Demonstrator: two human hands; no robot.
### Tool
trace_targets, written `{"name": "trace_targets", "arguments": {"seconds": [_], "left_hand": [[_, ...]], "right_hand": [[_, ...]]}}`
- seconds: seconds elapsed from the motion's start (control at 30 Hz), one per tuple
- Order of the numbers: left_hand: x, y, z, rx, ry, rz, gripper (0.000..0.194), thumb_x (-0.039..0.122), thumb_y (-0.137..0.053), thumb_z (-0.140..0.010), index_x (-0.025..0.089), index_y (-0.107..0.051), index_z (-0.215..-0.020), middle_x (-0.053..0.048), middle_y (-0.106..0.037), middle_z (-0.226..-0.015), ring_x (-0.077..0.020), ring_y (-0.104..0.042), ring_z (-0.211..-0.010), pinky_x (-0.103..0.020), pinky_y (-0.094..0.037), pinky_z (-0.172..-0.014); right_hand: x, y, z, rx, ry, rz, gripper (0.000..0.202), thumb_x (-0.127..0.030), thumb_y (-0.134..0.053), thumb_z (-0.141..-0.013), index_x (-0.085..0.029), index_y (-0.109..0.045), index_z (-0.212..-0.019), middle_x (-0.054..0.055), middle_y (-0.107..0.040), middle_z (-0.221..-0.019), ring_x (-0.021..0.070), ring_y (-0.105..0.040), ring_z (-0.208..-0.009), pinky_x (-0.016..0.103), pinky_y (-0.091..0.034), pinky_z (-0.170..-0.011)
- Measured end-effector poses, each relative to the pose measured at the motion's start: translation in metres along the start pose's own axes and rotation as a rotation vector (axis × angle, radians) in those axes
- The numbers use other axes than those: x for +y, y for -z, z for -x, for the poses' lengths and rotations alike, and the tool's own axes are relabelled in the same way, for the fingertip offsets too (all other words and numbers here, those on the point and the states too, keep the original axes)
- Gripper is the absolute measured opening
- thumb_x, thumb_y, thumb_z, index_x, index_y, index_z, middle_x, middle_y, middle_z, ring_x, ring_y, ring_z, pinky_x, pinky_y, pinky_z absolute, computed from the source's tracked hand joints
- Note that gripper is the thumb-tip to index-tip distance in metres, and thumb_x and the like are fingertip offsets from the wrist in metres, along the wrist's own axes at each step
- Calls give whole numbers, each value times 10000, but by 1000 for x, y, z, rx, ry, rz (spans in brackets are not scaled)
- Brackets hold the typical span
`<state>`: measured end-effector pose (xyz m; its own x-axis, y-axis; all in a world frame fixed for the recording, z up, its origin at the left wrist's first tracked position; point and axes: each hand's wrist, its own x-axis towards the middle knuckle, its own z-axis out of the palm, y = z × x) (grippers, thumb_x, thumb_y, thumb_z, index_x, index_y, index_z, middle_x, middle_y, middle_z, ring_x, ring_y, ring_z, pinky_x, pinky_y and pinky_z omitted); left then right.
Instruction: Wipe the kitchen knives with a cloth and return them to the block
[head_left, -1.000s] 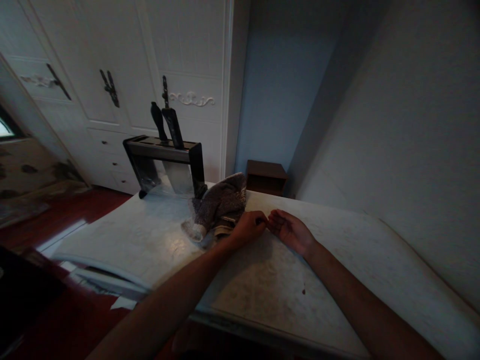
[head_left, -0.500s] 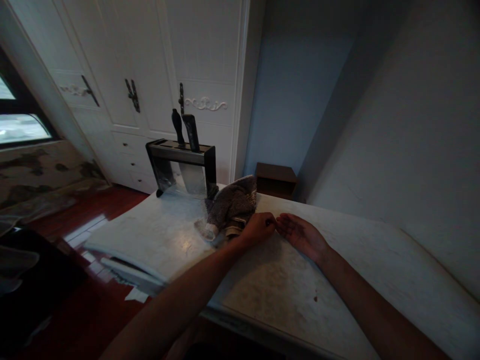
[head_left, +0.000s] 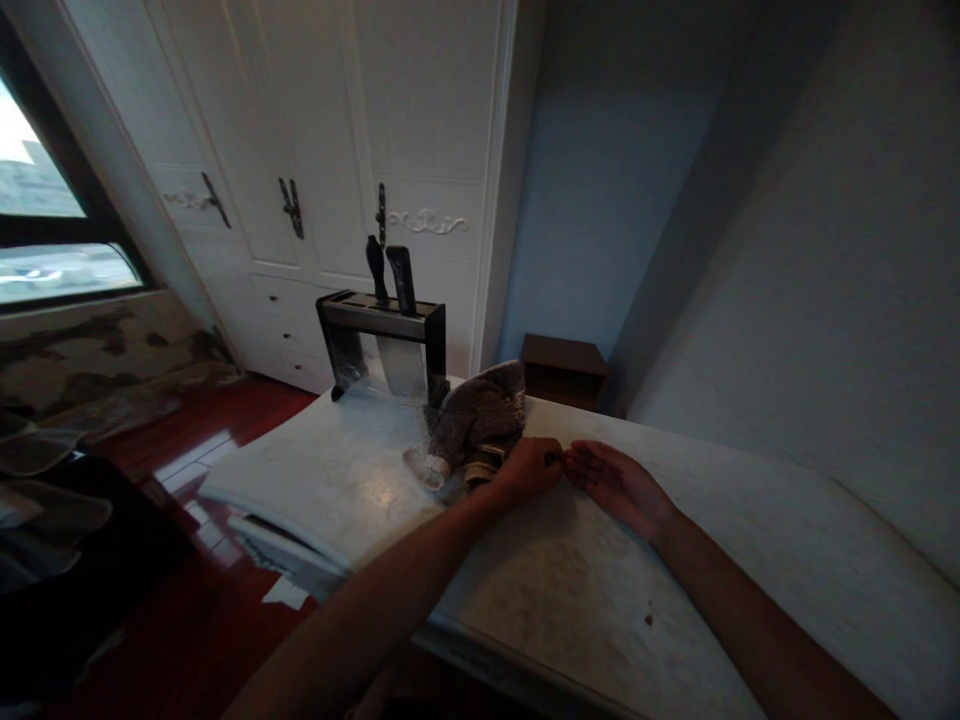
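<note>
My left hand (head_left: 531,469) is closed over the marble-patterned table (head_left: 360,450), its fingers curled into a pinch. Whatever it may hold is too small or hidden to make out. Palm up and fingers stretched, my right hand (head_left: 619,482) meets the left fingertips; nothing shows in its palm. Just behind my left hand lies a crumpled brown towel (head_left: 480,412) with pale edging. Beside the towel, near my left wrist, is a dark item with tan bands (head_left: 484,463), partly covered.
A knife block (head_left: 382,318) with two black-handled blades stands at the table's far edge. Behind it rises a white wardrobe (head_left: 435,120). A brown wooden box-like cabinet (head_left: 564,355) sits past the far edge, and a wall (head_left: 810,300) runs along the right. A small dark speck (head_left: 649,620) lies in front.
The whole view has shifted, so everything appears slightly further right and lower. My hands keep nearly the same pose, fingertips together above the table.
</note>
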<state>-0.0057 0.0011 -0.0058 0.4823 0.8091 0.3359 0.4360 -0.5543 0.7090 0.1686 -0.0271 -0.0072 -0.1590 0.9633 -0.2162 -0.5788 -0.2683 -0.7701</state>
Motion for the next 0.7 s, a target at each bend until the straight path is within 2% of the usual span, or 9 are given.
{"name": "trace_targets", "arguments": {"seconds": [0.4, 0.7], "left_hand": [[0, 1, 1, -40, -8, -40, 198, 158, -528, -761, 110, -704, -837, -55, -702, -800, -142, -591, -719, -229, -426, -677], [-3, 1, 0, -61, -21, -69, 194, 178, -533, -779, 107, -702, -842, -57, -701, -798, -146, -598, -719, -230, -412, -649]], "right_hand": [[-2, -3, 4, 17, 8, 69, 86, -113, -702, -761, -144, -714, -840, 98, -736, -862, 189, -711, -783, 286, -600, -783], [-2, -8, 4, 28, 24, 112, 83, -110, -713, -748, -146, -722, -823, 78, -733, -838, 178, -707, -758, 261, -604, -756]]}}
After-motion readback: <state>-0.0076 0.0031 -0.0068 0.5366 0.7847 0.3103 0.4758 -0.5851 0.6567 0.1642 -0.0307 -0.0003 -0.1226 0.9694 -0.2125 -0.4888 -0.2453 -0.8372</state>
